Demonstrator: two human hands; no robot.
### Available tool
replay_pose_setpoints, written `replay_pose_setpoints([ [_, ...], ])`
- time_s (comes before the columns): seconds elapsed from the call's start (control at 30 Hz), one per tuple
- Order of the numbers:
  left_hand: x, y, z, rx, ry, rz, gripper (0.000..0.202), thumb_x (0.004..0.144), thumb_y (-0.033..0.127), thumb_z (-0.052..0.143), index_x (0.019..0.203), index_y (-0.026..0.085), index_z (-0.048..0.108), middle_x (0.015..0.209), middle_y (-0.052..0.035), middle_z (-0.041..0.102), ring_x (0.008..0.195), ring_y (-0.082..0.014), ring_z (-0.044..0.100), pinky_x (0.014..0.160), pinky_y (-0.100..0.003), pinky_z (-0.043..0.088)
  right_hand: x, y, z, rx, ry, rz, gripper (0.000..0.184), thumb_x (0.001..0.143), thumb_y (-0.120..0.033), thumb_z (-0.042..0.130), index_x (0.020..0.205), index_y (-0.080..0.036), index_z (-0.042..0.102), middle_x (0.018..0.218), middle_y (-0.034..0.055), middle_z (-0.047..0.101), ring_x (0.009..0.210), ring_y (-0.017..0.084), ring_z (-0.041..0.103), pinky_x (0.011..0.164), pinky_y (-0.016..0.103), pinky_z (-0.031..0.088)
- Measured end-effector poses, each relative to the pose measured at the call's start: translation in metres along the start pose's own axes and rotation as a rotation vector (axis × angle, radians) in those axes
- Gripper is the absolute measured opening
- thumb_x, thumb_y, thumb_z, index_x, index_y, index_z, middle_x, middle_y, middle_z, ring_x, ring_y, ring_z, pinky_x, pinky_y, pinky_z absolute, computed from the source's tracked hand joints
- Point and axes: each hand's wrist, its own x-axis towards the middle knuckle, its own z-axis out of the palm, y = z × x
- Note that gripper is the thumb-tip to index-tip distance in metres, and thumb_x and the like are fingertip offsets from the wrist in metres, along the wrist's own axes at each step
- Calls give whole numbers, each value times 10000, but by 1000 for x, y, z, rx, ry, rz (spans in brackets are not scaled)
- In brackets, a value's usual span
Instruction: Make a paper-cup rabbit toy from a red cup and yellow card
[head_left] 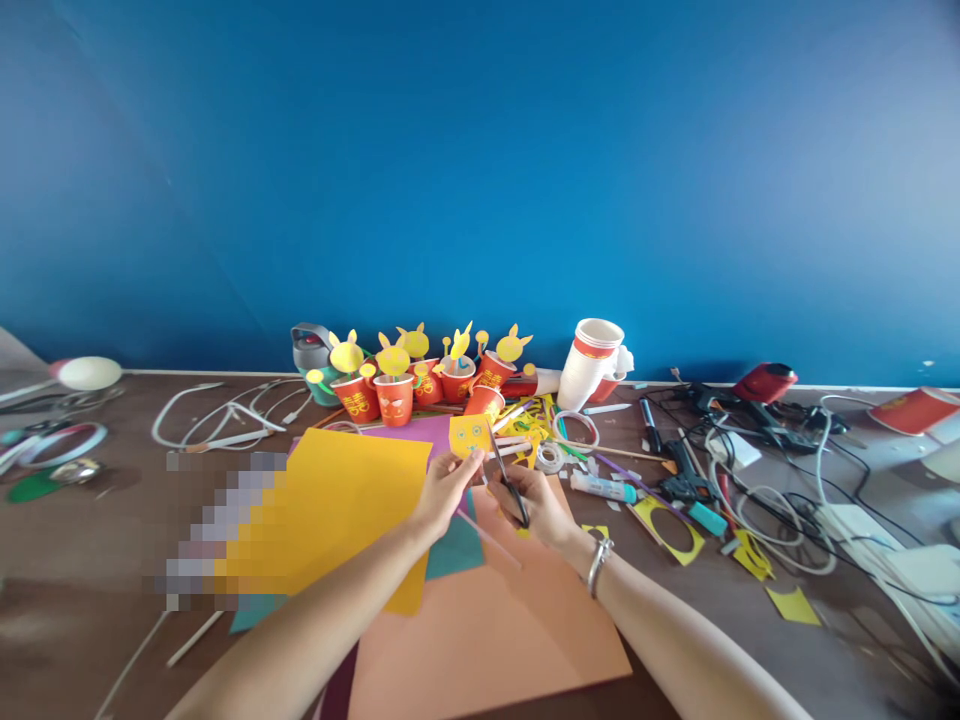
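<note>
My left hand (pixel 448 487) pinches a small yellow paper cut-out (pixel 468 435) with drawn marks, holding it up over the coloured sheets. My right hand (pixel 537 502) grips black scissors (pixel 508 482), whose blades point up toward the cut-out's right edge. A silver bracelet (pixel 598 564) sits on my right wrist. Beneath the hands lie a yellow sheet (pixel 337 510), an orange sheet (pixel 495 630) and a teal piece (pixel 457 545).
Red paper cups with yellow bunny shapes (pixel 409 380) stand at the wall, beside a stack of white cups (pixel 592 362). A glue gun (pixel 686 470), glue stick (pixel 602 487), cables (pixel 780 500), tape rolls (pixel 64 440) and yellow scraps (pixel 667 525) litter the brown table.
</note>
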Motion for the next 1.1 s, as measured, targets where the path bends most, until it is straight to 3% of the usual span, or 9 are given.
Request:
replay_pose_setpoints([
  [0.27, -6, 0, 4, 36, -175, 2, 348, 712, 495, 693, 638, 157, 661, 555, -9, 586, 528, -127, 505, 534, -253, 407, 1, -9, 5, 51, -4, -38, 360, 764, -499, 681, 752, -175, 524, 487, -52, 469, 408, 75, 400, 403, 208, 288],
  [0.53, -2, -7, 0, 54, -161, 9, 352, 727, 488, 684, 757, 138, 702, 659, -24, 646, 622, -140, 551, 612, -256, 425, 1, -8, 5, 74, 13, -54, 397, 739, -528, 697, 729, -184, 499, 523, -67, 397, 435, 61, 318, 416, 209, 264],
  [0.7, -1, -5, -1, 4, -204, -1, 334, 739, 469, 682, 799, 141, 704, 720, -37, 673, 689, -162, 597, 697, -284, 469, 1, -8, 5, 95, 27, -29, 400, 724, -541, 704, 763, -176, 544, 567, -46, 432, 449, 64, 337, 414, 208, 262],
  [0.97, 1, -4, -2, 3, -210, 0, 330, 724, 472, 695, 766, 145, 710, 721, -41, 685, 672, -153, 603, 682, -267, 475, 2, -2, 2, 92, 30, -29, 387, 710, -527, 722, 815, -169, 618, 623, -20, 487, 478, 73, 368, 454, 218, 352],
  [1.1, 1, -2, -2, -1, -201, 1, 312, 717, 461, 706, 745, 151, 712, 694, -26, 683, 642, -136, 596, 667, -255, 468, 3, 0, 2, 93, 34, -27, 362, 736, -509, 704, 830, -167, 630, 575, -37, 441, 479, 75, 354, 465, 219, 376],
])
